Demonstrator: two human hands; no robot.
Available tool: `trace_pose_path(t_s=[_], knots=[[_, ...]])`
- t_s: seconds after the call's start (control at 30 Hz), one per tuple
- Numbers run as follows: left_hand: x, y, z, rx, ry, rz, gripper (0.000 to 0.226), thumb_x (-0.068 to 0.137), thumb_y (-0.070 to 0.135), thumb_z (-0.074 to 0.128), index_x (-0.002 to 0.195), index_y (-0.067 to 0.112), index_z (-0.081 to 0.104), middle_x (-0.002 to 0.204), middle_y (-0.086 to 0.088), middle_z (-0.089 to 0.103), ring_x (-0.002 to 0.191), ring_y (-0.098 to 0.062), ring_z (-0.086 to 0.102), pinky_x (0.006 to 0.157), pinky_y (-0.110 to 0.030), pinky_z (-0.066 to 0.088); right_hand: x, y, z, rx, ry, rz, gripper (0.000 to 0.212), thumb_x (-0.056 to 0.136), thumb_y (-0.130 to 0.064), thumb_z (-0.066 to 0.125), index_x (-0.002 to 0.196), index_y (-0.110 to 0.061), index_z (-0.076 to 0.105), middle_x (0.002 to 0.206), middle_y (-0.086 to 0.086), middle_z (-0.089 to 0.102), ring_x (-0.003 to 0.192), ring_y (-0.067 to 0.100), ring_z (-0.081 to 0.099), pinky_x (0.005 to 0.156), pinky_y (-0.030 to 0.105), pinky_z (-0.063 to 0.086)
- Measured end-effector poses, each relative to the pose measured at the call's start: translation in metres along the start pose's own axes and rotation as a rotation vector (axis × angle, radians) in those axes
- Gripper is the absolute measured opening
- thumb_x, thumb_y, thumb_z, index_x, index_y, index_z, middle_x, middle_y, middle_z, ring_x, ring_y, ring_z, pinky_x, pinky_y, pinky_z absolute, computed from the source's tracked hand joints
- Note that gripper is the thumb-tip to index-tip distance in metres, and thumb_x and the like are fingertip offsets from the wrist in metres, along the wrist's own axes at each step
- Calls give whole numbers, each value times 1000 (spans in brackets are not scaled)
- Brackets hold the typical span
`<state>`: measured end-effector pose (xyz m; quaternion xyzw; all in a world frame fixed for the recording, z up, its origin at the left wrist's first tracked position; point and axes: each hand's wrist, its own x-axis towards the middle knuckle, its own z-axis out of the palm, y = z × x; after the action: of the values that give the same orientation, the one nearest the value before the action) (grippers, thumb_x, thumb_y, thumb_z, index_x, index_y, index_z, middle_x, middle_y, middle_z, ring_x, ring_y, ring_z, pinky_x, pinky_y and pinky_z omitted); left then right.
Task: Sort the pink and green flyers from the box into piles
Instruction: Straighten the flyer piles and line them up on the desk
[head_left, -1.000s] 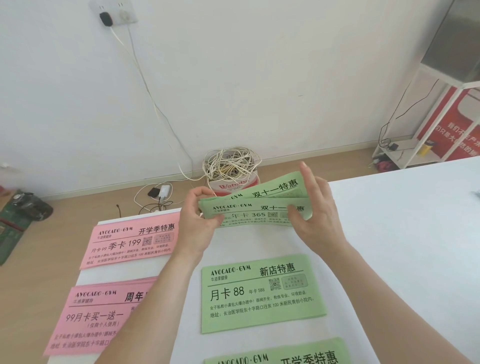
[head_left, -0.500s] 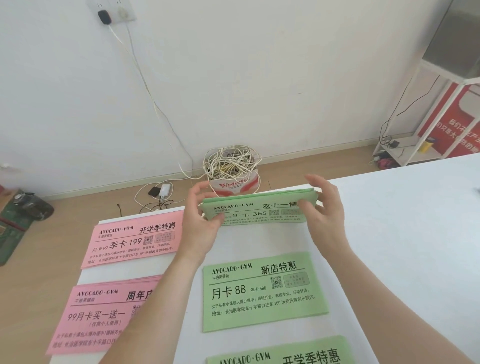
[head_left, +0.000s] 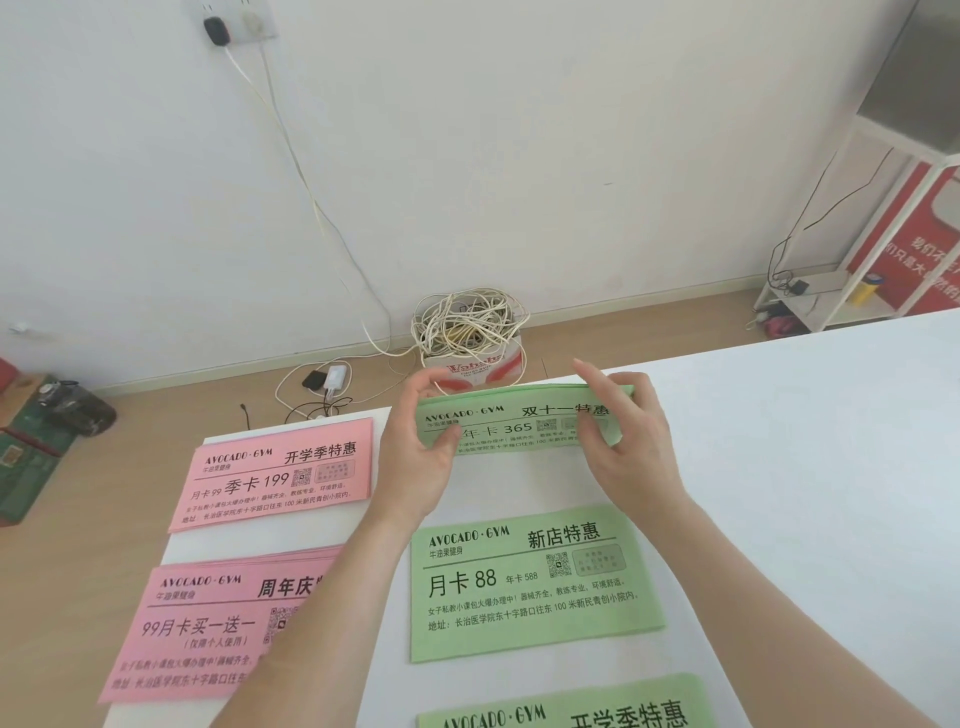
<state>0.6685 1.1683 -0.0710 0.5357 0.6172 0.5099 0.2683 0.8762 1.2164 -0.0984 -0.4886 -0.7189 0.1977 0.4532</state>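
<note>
1. At twelve o'clock, a box on the floor holds tangled cables.
2. Our left hand and right hand pinch the green flyers by both ends, at the table's far edge.
3. We read "AVOCADO·GYM" and "年卡 365".

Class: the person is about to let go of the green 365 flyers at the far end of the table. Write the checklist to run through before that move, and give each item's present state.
1. Grip: left hand and right hand each hold one end of the green 365 stack: ok.
2. Colour: the stack lines up with the green 88 pile, not the pink column: ok.
3. Spacing: the stack is apart from the pink 199 pile: ok.
4. Stack lying flat on the table: cannot tell.
5. Sheet edges squared: cannot tell.
</note>
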Motion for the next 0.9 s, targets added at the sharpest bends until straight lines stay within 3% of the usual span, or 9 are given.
trace_pose_path(t_s=[0.1, 0.2, 0.33, 0.47, 0.63, 0.7, 0.77, 0.9], knots=[[1, -6, 0, 9, -14, -4, 56, 87, -7, 58, 103, 47, 55, 110, 21, 61, 110, -15, 59, 95, -43, 49, 2, 2, 0, 12, -21, -20, 51, 86, -3, 57, 129, -30, 57, 106, 1, 51, 86, 6, 50, 76, 16, 41], [5, -8, -1, -6, -6, -63, 52, 91, -6, 53, 94, 46, 56, 103, 18, 66, 100, -18, 63, 80, -32, 50, 7, -5, -2, 80, -9, 1, 48, 88, 1, 54, 122, -33, 61, 94, -1, 54, 87, 0, 52, 75, 17, 42], [6, -8, -8, 66, 27, -21, 53, 91, -5, 52, 92, 48, 53, 95, 20, 64, 83, -7, 62, 72, -21, 46, 10, -14, -4, 104, 22, -32, 48, 89, 2, 52, 118, -35, 61, 94, -3, 50, 91, -7, 50, 77, 2, 35], [-6, -25, -7, 222, -27, -49, 40, 91, 0, 55, 100, 39, 47, 98, 12, 61, 89, -12, 58, 80, -32, 48, -4, -2, 4, 49, -238, 75, 56, 89, -1, 55, 134, -34, 46, 95, -4, 46, 87, -6, 47, 72, 1, 33], [2, -16, -12, 256, 75, -15, 33, 91, 0, 56, 101, 29, 43, 80, 10, 61, 60, 3, 52, 55, -17, 36, 3, -7, 4, 24, -82, -27, 59, 86, 9, 49, 129, -31, 49, 100, -2, 52, 92, -13, 46, 78, 0, 33], [1, -16, -15, 263, 53, -48, 34, 90, -3, 55, 102, 28, 44, 82, 16, 58, 66, 3, 53, 57, -11, 37, 4, -5, 6, 13, -131, -3, 62, 87, 10, 47, 132, -33, 47, 103, -1, 52, 94, -14, 46, 79, -1, 32], [-3, -18, -13, 268, 19, -105, 37, 90, -5, 54, 105, 27, 44, 86, 20, 56, 77, -6, 55, 62, -8, 38, 2, -4, 9, 13, -220, 45, 67, 87, 10, 44, 136, -35, 42, 109, 0, 51, 98, -17, 43, 80, -3, 30], [0, -17, -12, 266, 68, -111, 41, 90, -4, 54, 108, 30, 41, 85, 21, 56, 83, -17, 58, 69, -23, 40, 5, -8, 8, 13, -171, 24, 73, 83, 15, 40, 132, -39, 44, 109, 1, 53, 91, 2, 47, 77, 7, 36]])
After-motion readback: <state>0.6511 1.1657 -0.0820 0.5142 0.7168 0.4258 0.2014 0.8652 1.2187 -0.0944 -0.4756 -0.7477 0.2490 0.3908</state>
